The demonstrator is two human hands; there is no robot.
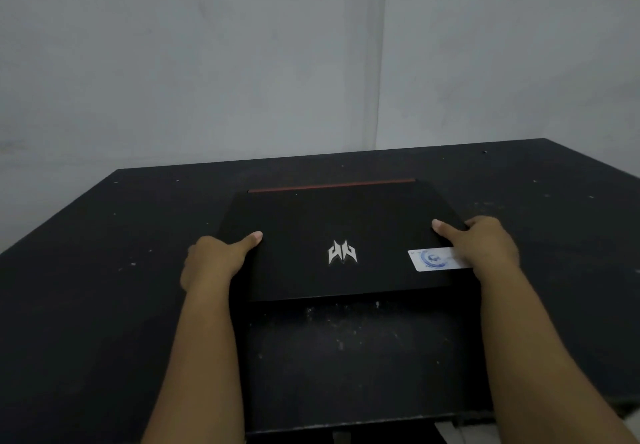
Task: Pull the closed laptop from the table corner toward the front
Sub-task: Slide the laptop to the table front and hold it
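Observation:
A closed black laptop [332,225] with a silver logo, a red strip along its far edge and a white-blue sticker near its right side lies on the black table [104,305]. My left hand [214,260] grips its left edge, thumb on the lid. On the opposite side, my right hand [481,246] holds the right edge, with its thumb on top and partly covering the sticker. The fingers under both edges are hidden.
Grey walls meet in a corner behind the table's far edge. The dusty tabletop extends left, right and toward me, with its front edge [363,423] at the bottom of the view.

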